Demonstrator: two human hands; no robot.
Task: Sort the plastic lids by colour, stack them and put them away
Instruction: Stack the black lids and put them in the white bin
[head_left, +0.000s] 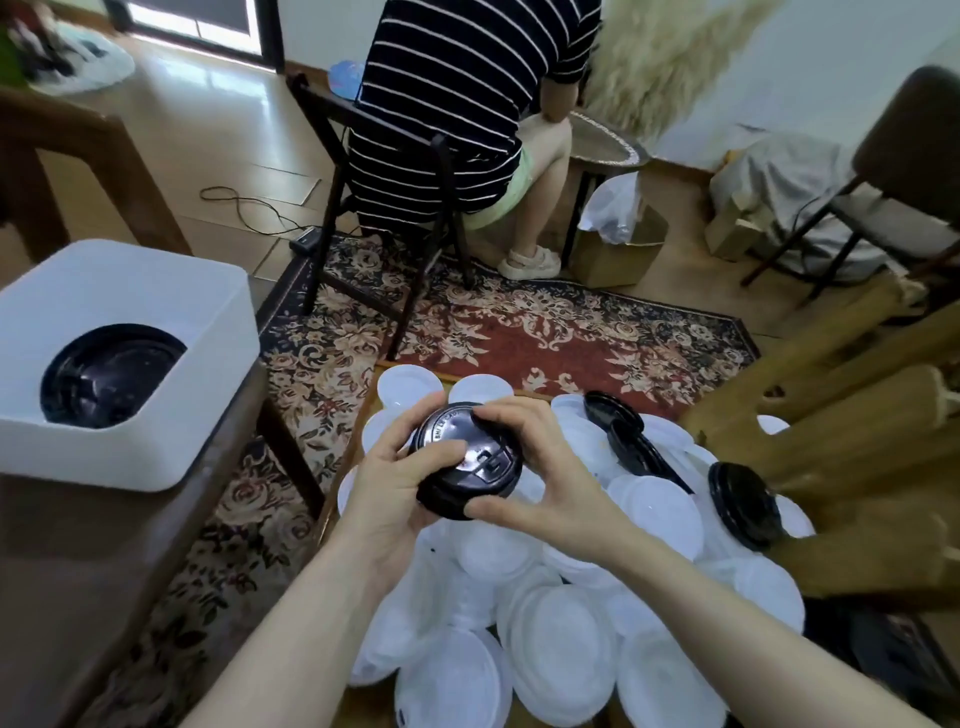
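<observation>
Both my hands hold a small stack of black plastic lids (475, 457) above a pile of white lids (561, 639). My left hand (400, 483) grips the stack from the left, thumb across its top. My right hand (540, 467) grips it from the right, fingers on the upper rim and thumb under the lower edge. More black lids lie in the pile: a couple at the back (623, 431) and one at the right (743, 504). A white bin (130, 457) at the left has a stack of black lids (109, 374) inside.
The white bin sits on a dark low table (78, 571) at left. A person in a striped top sits on a black chair (384, 171) ahead, back turned. Wooden furniture (857, 431) crowds the right side. A patterned rug (519, 322) covers the floor.
</observation>
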